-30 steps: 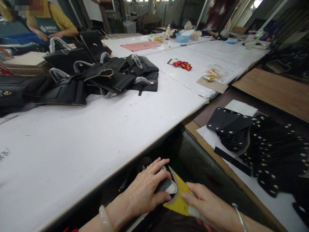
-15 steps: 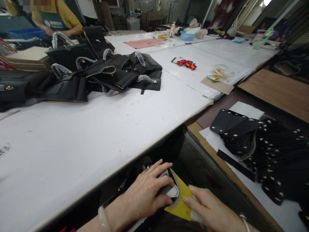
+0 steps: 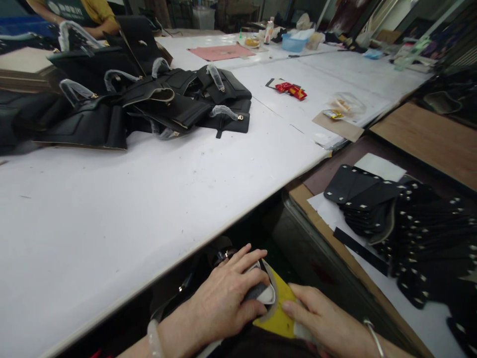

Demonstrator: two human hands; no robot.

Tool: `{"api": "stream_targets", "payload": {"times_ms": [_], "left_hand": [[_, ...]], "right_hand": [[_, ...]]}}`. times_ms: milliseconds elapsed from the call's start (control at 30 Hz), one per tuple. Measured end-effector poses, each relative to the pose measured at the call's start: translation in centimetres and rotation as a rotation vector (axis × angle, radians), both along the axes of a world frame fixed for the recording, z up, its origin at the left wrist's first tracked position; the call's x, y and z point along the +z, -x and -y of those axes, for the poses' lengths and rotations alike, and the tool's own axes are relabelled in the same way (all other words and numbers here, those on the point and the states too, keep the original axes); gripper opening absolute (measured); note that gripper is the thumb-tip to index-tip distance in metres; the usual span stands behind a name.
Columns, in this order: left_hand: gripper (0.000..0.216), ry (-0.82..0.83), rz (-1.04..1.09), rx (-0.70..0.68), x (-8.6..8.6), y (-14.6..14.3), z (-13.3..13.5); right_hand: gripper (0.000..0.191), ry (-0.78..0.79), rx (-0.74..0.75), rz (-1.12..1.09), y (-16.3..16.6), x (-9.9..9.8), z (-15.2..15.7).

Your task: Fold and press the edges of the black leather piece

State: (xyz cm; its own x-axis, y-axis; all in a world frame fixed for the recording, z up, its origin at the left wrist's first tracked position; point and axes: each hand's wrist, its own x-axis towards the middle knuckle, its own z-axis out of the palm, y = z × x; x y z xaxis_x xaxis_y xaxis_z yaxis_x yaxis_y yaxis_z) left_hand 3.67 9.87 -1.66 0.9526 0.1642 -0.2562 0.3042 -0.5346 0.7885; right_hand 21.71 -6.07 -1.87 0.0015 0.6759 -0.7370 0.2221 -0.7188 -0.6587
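Observation:
Near the bottom middle, my left hand (image 3: pixel 227 288) is curled over a rounded white-and-grey piece (image 3: pixel 265 294) with a dark edge; its kind I cannot make out. My right hand (image 3: pixel 316 313) pinches a flat yellow piece (image 3: pixel 281 303) between thumb and fingers. The yellow piece has a grey curved border and lies against the rounded piece. Both hands are low, just off the front edge of the white table (image 3: pixel 112 219). Beneath my left hand, dark material with small shiny metal fittings (image 3: pixel 225 255) partly shows.
Black handbags (image 3: pixel 179 107) with plastic-wrapped handles lie heaped on the table's left. To the right, a stack of black studded panels (image 3: pixel 372 199) rests on a lower surface. Red packets (image 3: pixel 291 90) and a blue basin (image 3: pixel 292 43) stand farther back. Another person (image 3: pixel 85 12) works at the far left.
The view has tilted slightly down, so the table and bags sit higher in the picture. Both hands keep nearly the same grip and place.

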Motion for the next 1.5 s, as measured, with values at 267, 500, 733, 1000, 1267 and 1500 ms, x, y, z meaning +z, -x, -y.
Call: {"api": "stream_targets", "payload": {"times_ms": [267,500,733,1000,1267,1500], "left_hand": [[0.036,0.032,0.001,-0.005,0.2,-0.1,-0.5],[0.038,0.061,-0.002,0.005,0.2,-0.1,-0.5],[0.038,0.078,-0.001,0.004,0.5,-0.1,-0.7],[0.055,0.110,-0.037,0.081,0.1,0.0,-0.6],[0.070,0.150,0.011,0.132,-0.1,0.0,-0.3],[0.071,0.178,-0.030,0.154,0.3,-0.1,-0.3]], "right_hand": [[0.048,0.038,-0.052,-0.051,0.4,-1.1,0.4],[0.043,0.021,-0.050,-0.025,0.8,-0.7,0.1],[0.044,-0.041,-0.138,-0.116,1.3,-1.6,0.5],[0.034,0.041,-0.081,-0.065,1.0,-0.8,-0.3],[0.038,0.140,-0.109,-0.096,1.2,-1.2,-0.3],[0.043,0.082,-0.156,-0.129,1.8,-1.0,-0.2]]}}
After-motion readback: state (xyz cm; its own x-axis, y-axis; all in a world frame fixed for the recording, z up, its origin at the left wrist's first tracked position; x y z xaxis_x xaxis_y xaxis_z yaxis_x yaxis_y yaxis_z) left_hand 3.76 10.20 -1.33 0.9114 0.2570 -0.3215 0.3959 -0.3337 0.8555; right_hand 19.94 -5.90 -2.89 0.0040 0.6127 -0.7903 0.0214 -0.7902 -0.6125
